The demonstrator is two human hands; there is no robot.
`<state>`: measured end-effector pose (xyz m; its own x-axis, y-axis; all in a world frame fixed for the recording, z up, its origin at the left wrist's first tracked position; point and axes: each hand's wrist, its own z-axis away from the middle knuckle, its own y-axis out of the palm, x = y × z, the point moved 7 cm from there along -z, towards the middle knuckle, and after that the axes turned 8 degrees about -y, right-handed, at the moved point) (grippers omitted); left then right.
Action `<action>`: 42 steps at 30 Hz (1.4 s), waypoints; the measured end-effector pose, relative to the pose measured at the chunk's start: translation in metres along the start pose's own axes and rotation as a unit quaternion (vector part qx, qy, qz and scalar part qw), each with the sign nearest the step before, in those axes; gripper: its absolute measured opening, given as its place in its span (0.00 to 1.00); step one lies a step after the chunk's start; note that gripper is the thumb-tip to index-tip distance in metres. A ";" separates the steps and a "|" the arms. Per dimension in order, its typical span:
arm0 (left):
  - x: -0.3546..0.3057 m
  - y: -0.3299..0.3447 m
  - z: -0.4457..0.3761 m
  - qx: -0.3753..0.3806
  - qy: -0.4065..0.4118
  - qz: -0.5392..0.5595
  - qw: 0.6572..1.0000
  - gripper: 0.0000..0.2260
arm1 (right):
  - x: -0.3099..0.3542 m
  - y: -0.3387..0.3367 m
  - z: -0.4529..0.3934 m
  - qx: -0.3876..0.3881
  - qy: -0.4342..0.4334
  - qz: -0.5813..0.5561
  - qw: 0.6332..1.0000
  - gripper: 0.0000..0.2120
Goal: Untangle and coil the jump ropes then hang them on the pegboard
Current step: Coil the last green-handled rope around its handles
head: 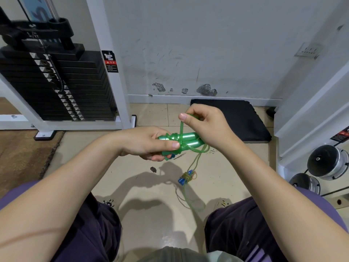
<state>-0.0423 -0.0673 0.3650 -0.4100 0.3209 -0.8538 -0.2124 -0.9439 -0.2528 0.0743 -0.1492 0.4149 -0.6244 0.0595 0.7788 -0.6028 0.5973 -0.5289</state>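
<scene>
While the left hand (149,142) grips the two green handles (188,140) side by side, thumb pressed across them, their long axis runs left to right across the view, the narrow cord ends toward the left and the rounded butts toward the right hand. The handles are smooth, glossy plastic cylinders with a pearly sheen. The right hand (205,125) pinches a translucent green cord (181,129) between thumb and fingers and holds it taut, rising nearly straight up from the wraps around the handles. The cord is thin, round tubing; several turns of it bind the handles near their middle, and a loose loop droops below their right end.

All this is held above the pale tiled floor (151,186), between the person's knees. On the floor beneath lies a second rope bundle (186,177): short blue handles pointing diagonally, wound with thin yellowish cord, loose strands trailing toward the viewer. A black foam pad (241,118) lies against the scuffed wall, and a black weight stack (56,86) stands at left.
</scene>
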 end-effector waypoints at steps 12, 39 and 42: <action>0.002 0.001 0.001 -0.046 -0.007 -0.062 0.997 0.11 | -0.016 0.025 0.008 0.104 0.104 -0.069 0.987 0.07; 0.011 -0.060 0.006 -0.343 0.079 0.236 0.906 0.17 | -0.002 0.044 0.007 0.118 0.060 0.039 0.990 0.14; 0.010 -0.059 0.006 -0.313 0.100 0.316 0.890 0.17 | 0.003 0.047 0.008 0.132 0.036 0.087 0.987 0.15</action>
<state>-0.0393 -0.0079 0.3743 -0.0934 -0.2504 -0.9636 0.5661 -0.8095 0.1555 0.0401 -0.1277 0.3892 -0.6986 0.2060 0.6853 -0.6041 0.3436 -0.7191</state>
